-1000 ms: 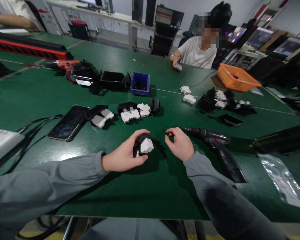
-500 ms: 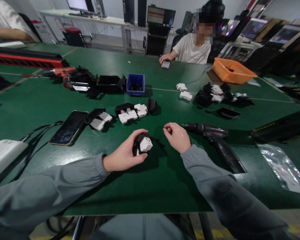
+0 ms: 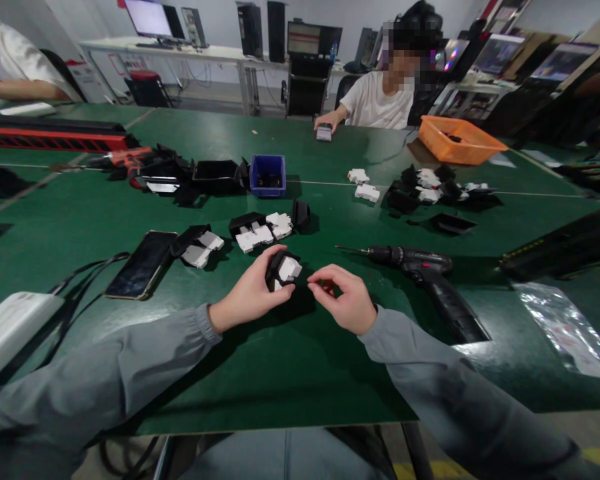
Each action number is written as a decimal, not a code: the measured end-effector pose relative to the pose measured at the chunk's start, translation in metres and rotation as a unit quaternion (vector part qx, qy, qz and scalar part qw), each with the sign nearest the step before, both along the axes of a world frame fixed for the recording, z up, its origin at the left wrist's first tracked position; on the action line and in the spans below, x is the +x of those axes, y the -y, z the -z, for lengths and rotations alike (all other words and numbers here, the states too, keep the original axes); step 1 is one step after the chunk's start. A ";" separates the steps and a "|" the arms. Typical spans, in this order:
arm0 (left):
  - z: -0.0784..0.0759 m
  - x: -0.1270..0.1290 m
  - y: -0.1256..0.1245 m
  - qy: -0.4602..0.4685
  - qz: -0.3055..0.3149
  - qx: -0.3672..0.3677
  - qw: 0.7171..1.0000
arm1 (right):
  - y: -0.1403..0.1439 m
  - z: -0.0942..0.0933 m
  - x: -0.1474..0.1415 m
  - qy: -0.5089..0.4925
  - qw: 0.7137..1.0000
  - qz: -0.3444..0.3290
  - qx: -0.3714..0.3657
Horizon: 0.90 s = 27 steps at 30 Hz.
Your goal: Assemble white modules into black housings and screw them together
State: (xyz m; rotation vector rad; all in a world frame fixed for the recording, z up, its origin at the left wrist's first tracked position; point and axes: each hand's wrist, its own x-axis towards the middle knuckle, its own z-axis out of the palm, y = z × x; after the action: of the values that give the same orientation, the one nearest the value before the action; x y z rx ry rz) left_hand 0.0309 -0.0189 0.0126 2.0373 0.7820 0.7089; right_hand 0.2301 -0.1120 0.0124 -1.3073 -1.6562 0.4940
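Observation:
My left hand [image 3: 244, 300] is shut around a small black housing with a white insert [image 3: 283, 269], held just above the green table [image 3: 280, 373]. My right hand [image 3: 346, 305] is right beside it, thumb and forefinger pinched together a few centimetres from the part. Anything between those fingertips is too small to see. A black cordless screwdriver [image 3: 420, 263] lies on the table just right of my right hand, its bit pointing left.
A pile of white inserts and black housings [image 3: 260, 231] and another pair [image 3: 199, 246] lie beyond my hands. A phone [image 3: 141, 264] and a white device [image 3: 10, 327] lie left, a plastic bag [image 3: 565, 330] right. Further back sit a blue bin [image 3: 267, 175], an orange basket [image 3: 455, 140], more parts [image 3: 430, 190] and a seated person [image 3: 380, 100].
My right hand has drawn back from the screwdriver's bit towards the part, fingers pinched. My left hand has lifted and turned the part slightly. The view has tilted up a little.

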 end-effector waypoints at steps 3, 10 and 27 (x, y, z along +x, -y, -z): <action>0.006 0.000 0.001 0.001 0.014 0.012 1.000 | 0.005 -0.002 -0.005 0.034 0.996 -0.057 0.060; 0.014 -0.003 0.003 -0.001 0.052 0.070 0.996 | 0.004 0.000 -0.005 0.109 0.977 -0.096 0.159; 0.011 -0.004 0.006 -0.040 0.074 0.107 0.991 | 0.008 -0.005 -0.012 0.144 0.975 -0.097 0.141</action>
State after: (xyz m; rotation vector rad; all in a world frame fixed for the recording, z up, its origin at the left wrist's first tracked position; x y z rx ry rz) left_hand 0.0269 -0.0245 0.0019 2.3039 0.6116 0.6526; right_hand 0.2178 -0.1200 0.0176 -1.0467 -2.0255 0.1745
